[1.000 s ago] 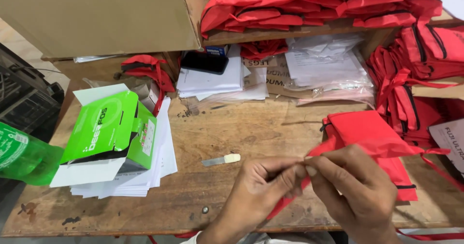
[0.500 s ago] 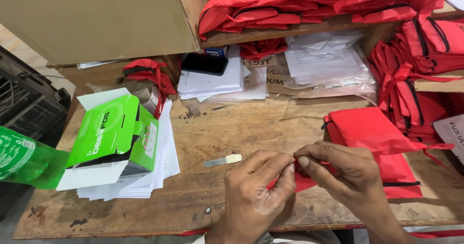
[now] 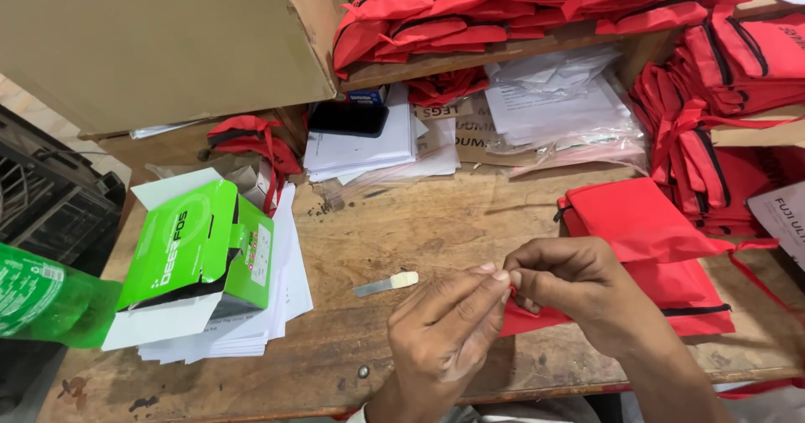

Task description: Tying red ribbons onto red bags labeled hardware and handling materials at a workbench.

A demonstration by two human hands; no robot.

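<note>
From the head view, the left hand (image 3: 444,339) and right hand (image 3: 570,285) both pinch a corner of the red fabric bag (image 3: 646,247), fingertips closed tight and meeting. The bag trails off right of the pinch. A small blade (image 3: 386,285) lies just left, green box (image 3: 197,247) further out.

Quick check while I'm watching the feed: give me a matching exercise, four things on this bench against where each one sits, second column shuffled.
Things
1. small metal blade with a pale handle
2. open green cardboard box
3. black phone
4. flat red fabric bag

Places
A. on the white paper stack under the shelf
B. on bare wood, just off the left hand
C. on loose white sheets at the bench's left end
D. beyond the right hand

Pairs: 1-B, 2-C, 3-A, 4-D
</note>
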